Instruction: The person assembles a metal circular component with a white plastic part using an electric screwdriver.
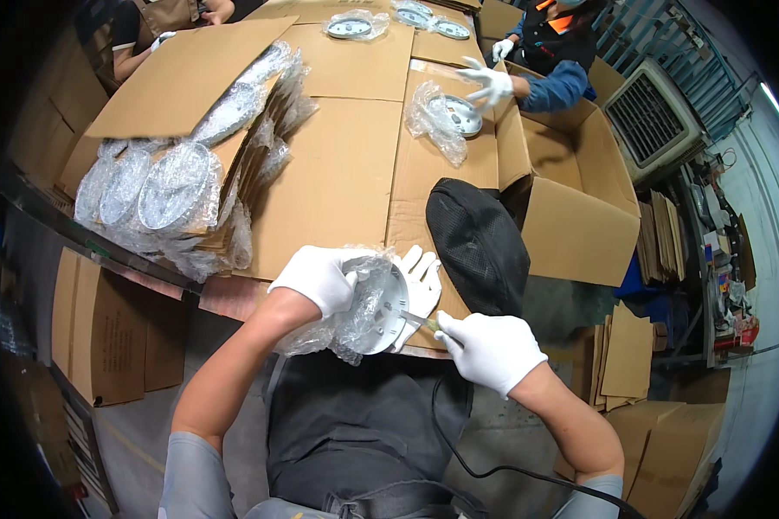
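At the table's near edge, my left hand (320,275), in a white glove, grips a round grey disc (393,313) with slots in its face, partly covered by clear bubble wrap (362,303). My right hand (493,348), also gloved, is closed on a slim knife (419,319) with a yellowish handle; its thin blade meets the disc's right rim. Beneath and beside the disc lies a loose white glove (422,278). A black mesh-covered object (476,242) rests just beyond my right hand.
Stacked wrapped discs (175,186) with cardboard sheets stand at left. One co-worker's gloved hand (486,82) reaches toward an unwrapped disc (455,116) beside an open carton (571,186). Another person works at the far left. A black cable (502,468) runs by my right arm.
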The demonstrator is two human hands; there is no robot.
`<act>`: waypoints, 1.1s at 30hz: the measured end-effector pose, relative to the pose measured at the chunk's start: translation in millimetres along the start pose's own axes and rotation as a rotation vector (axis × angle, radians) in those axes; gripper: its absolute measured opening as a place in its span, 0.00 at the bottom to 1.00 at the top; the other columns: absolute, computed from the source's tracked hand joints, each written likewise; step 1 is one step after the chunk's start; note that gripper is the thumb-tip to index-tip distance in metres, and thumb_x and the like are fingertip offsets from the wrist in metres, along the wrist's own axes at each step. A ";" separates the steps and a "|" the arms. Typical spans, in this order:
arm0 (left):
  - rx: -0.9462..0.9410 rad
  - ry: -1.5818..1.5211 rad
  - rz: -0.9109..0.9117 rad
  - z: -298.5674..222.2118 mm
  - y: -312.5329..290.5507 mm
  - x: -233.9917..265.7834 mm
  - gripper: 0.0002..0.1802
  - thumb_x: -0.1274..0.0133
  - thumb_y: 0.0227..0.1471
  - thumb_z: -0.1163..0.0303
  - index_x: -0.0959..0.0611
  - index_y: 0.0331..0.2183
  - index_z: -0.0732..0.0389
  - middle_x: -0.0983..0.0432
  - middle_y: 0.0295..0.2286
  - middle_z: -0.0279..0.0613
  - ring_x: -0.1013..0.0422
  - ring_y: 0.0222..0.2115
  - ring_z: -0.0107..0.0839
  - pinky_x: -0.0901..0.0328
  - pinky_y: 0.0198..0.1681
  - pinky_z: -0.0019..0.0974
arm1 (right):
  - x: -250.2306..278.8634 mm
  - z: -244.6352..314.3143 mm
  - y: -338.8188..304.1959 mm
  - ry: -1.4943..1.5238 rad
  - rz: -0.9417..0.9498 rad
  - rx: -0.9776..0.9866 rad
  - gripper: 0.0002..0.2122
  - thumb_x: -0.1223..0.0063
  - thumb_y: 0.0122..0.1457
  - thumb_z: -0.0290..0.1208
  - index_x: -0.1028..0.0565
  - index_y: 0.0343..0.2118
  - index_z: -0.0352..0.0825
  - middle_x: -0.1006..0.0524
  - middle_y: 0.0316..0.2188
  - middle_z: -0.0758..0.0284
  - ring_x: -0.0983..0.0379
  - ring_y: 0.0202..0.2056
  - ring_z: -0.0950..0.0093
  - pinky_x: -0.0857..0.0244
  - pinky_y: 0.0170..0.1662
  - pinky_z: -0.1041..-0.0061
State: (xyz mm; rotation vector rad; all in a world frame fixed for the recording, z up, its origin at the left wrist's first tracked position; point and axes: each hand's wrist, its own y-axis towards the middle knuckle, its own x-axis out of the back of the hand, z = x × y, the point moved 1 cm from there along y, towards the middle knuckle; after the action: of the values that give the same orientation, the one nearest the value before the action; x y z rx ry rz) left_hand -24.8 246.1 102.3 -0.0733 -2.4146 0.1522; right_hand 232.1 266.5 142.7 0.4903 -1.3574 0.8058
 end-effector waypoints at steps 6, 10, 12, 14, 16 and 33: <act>-0.010 0.113 0.000 9.4 7.5 -1.6 0.18 0.51 0.49 0.70 0.17 0.44 0.53 0.21 0.32 0.52 0.25 0.34 0.52 0.30 0.40 0.42 | 1.3 2.2 10.5 0.026 0.056 -0.036 0.08 0.53 0.60 0.37 0.24 0.33 0.40 0.23 0.20 0.61 0.24 0.22 0.61 0.31 0.25 0.64; -0.042 -0.010 -0.020 40.5 9.4 -8.0 0.21 0.51 0.48 0.73 0.17 0.45 0.52 0.20 0.33 0.52 0.24 0.33 0.48 0.30 0.40 0.38 | -16.6 -15.1 8.7 0.069 0.023 -0.052 0.09 0.51 0.60 0.38 0.22 0.33 0.40 0.23 0.20 0.61 0.24 0.22 0.62 0.31 0.26 0.64; -0.039 -0.050 -0.007 40.1 11.9 -6.4 0.22 0.52 0.47 0.74 0.17 0.45 0.52 0.20 0.33 0.51 0.23 0.32 0.47 0.30 0.40 0.37 | -35.9 -24.8 -0.9 0.238 -0.113 -0.073 0.09 0.48 0.59 0.39 0.19 0.35 0.43 0.22 0.21 0.63 0.24 0.23 0.64 0.31 0.26 0.66; 0.033 0.004 0.048 34.1 12.5 -3.3 0.22 0.50 0.46 0.80 0.17 0.46 0.58 0.18 0.37 0.48 0.22 0.36 0.31 0.31 0.42 0.30 | -50.0 -28.9 -7.7 0.306 -0.152 -0.102 0.10 0.46 0.58 0.40 0.18 0.37 0.45 0.21 0.23 0.65 0.23 0.24 0.65 0.30 0.27 0.68; -0.011 -0.014 0.018 47.1 14.9 -8.0 0.22 0.50 0.46 0.80 0.18 0.46 0.58 0.19 0.37 0.48 0.21 0.36 0.33 0.31 0.42 0.31 | -56.8 -28.2 -11.3 0.403 -0.203 -0.157 0.10 0.46 0.58 0.41 0.18 0.39 0.47 0.20 0.24 0.66 0.22 0.26 0.66 0.29 0.29 0.70; -0.750 0.609 -0.764 -12.7 12.4 44.1 0.29 0.39 0.41 0.73 0.22 0.49 0.57 0.24 0.23 0.36 0.29 0.21 0.33 0.33 0.23 0.35 | -106.5 -41.1 -73.9 1.060 -0.592 -0.579 0.15 0.41 0.59 0.32 0.22 0.46 0.30 0.17 0.36 0.64 0.23 0.33 0.84 0.30 0.39 0.81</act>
State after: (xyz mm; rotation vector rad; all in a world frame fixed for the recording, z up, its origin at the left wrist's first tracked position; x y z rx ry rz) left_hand -49.3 263.7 139.0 0.4012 -1.6274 -0.9755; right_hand 313.3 224.9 41.8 -0.0429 -0.3548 0.0800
